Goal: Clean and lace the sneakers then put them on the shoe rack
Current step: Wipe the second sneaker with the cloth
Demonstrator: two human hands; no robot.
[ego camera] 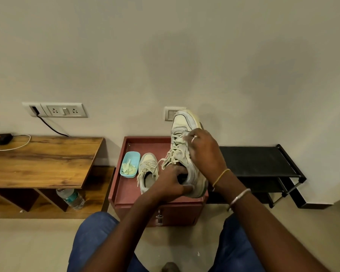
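Beside the black shoe rack [253, 161], standing against the wall, a red cabinet [126, 189] with a tray-like top. Over its right end, tilting a white sneaker [182, 124] toe-up: left hand [172, 182] gripping the heel collar, right hand [205, 152] pinching the laces [175, 152]. Lying flat on the cabinet top, a second sneaker [148, 167], just beside a small blue tub [136, 163].

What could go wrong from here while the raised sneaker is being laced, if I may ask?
1. The raised sneaker is tilted toe-up, gripped at the heel by the left hand; a hard tug on the laces by the right hand might twist it loose onto the second sneaker or the blue container below.
2. Its loose lace ends hang close to the second sneaker's laces and could tangle.
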